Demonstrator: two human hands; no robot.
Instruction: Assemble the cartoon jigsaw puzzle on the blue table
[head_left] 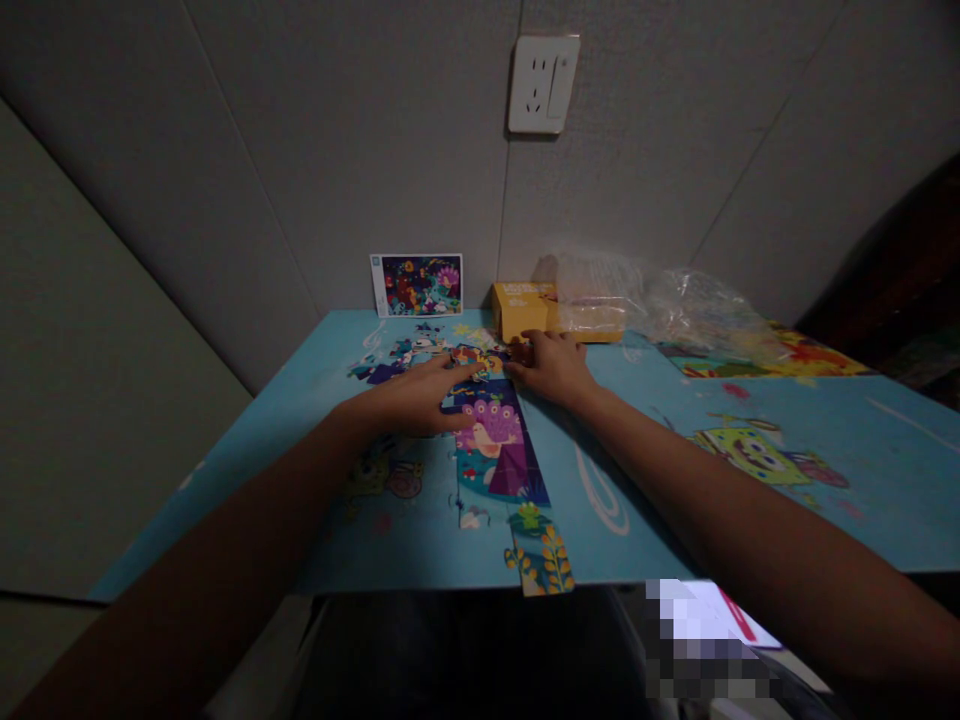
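Note:
A partly joined jigsaw puzzle (491, 450) lies on the blue table, with a pink-purple peacock and a frog on its pieces. My left hand (424, 395) rests over its left edge, fingers stretched out and thumb apart, touching the upper pieces. My right hand (555, 365) is at the puzzle's upper right, thumb and fingers bent around a small dark puzzle piece (519, 352) that is mostly hidden. Loose puzzle pieces (424, 342) are heaped beyond my left hand. The lowest joined piece (547, 560), with yellow plants, reaches the table's front edge.
A picture card (420, 286) leans against the wall at the back. Beside it stands a yellow box (521, 312), partly covered by a clear plastic bag (675, 300). A colourful sheet (780, 352) lies at the right. The table (637, 500) has cartoon prints.

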